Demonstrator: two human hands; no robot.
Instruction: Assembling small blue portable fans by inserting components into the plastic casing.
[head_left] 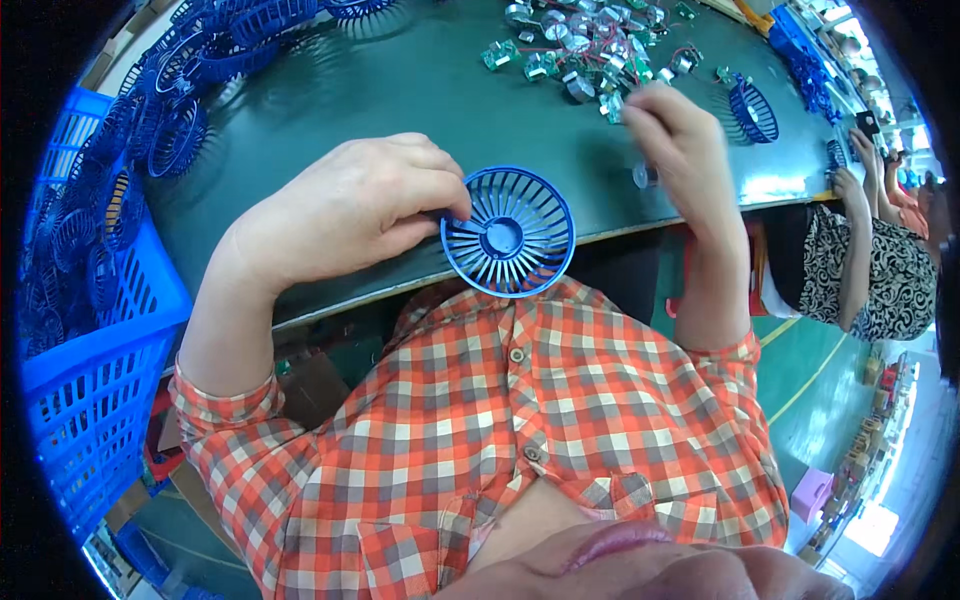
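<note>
My left hand [395, 195] grips the left rim of a round blue fan guard [503, 237]. Thin ribs run from the guard's rim to a solid hub, and it is tilted over the table's near edge, with its hub toward me. My right hand [688, 150] is raised at the near right side of a heap of small metal motors [580, 85] with green circuit boards and red wires. Its fingers are curled together and slightly blurred; whatever they may hold is hidden. Beside that wrist, a small pale round piece [642, 176] shows on the table.
Many blue fan guards [180, 135] pile up at the left, over a blue plastic basket [100, 350]. Another guard [753, 110] lies on the green table [420, 90] to the right. Farther right, a co-worker in a patterned top [880, 265] sits along the bench.
</note>
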